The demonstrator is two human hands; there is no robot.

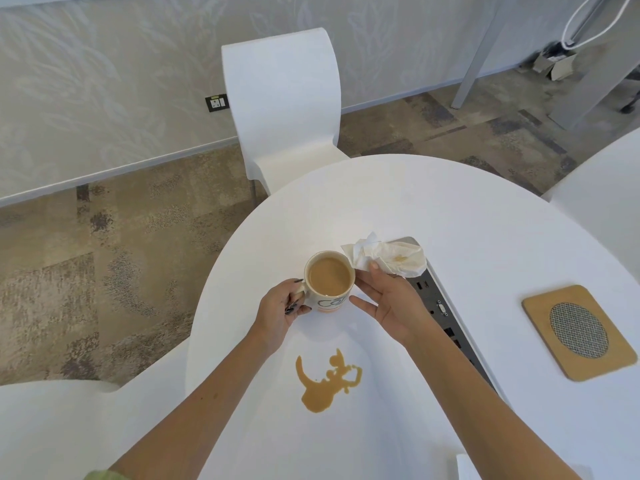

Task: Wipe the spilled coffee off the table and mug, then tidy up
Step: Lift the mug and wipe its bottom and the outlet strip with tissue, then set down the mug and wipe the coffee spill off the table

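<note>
Clearly, from the head camera, I was only partway through. My left hand (282,308) was closed around the handle of the mug (329,281), which was nearly full of milky coffee and either sat on the table (467,216) or hung just above it; I could not tell which. My right hand (388,303) pinched a crumpled tissue (388,259) between its fingers, held just beside the mug's rim, the thumb spread toward the mug's side. The tissue already bore a small tan stain, so I judged some wiping of the mug done. The spilled coffee (327,384) lay untouched on the table, nearer me than the mug and well apart from it. That puddle was left to wipe, and the tidying too. A wooden coaster (578,332) sat off to the right. The mug's far side was hidden, its lettering only partly readable, and the grey socket strip (446,306) ran behind my right arm.
</note>
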